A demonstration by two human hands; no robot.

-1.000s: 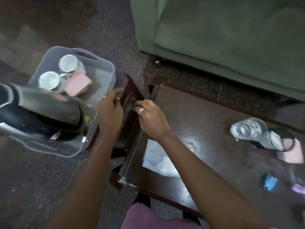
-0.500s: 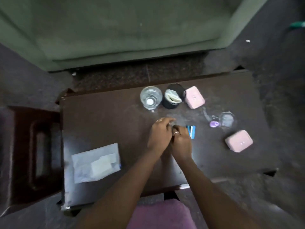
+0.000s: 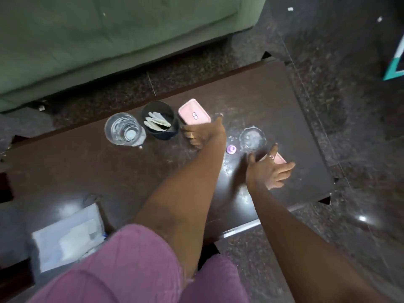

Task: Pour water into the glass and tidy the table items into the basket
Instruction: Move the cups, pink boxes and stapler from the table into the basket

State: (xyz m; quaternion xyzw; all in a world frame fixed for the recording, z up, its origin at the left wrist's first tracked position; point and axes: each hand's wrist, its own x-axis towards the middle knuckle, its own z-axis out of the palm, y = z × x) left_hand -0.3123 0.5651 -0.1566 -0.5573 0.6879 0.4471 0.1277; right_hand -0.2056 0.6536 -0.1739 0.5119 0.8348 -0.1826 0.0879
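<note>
Tidying step in hand; glass [image 3: 125, 129] at upper left of centre already holds water. Left hand [image 3: 204, 133] reaching at the pink box [image 3: 194, 115] in mid-frame, grip spread, fingers touching its near edge. Right hand [image 3: 269, 171] spread above a second pink box [image 3: 279, 158] to the right, not pinching. Basket out of view. Next, probably: closing on both boxes, carrying them off the surface [image 3: 87, 167].

glass [image 3: 124, 130] left of cup [image 3: 160, 123], box [image 3: 194, 115] right

both arms outstretched, left hand [image 3: 204, 133] and right hand [image 3: 270, 171] open-fingered.
</note>
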